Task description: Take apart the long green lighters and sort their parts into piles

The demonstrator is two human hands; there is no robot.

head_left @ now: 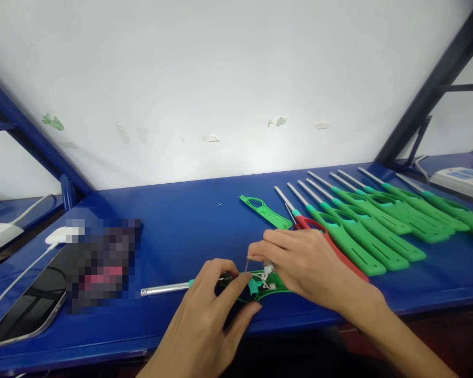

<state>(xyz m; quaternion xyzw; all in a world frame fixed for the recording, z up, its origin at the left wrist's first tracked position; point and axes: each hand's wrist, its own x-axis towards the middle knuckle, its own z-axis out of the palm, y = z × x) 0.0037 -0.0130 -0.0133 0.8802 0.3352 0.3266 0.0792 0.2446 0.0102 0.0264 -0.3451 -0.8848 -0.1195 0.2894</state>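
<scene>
On the blue table lies an opened utility lighter [276,281] with a green half shell and a long silver tube pointing left. My left hand [211,302] holds it near the base of the tube, thumb and fingers closed around the teal trigger area. White wires and a small white part [267,271] show inside the shell. Over the handle end, my right hand [295,260] pinches a thin wire [247,264] that runs down toward my left fingertips. My fingers hide part of the inside. Behind my hands rests a loose green shell half [265,211].
Several green lighters [358,239] lie in a row at the right, with a red one [345,257] nearest my right wrist. At left are a phone [31,294] with a white cable and a blurred dark object [106,268]. A white wall stands behind.
</scene>
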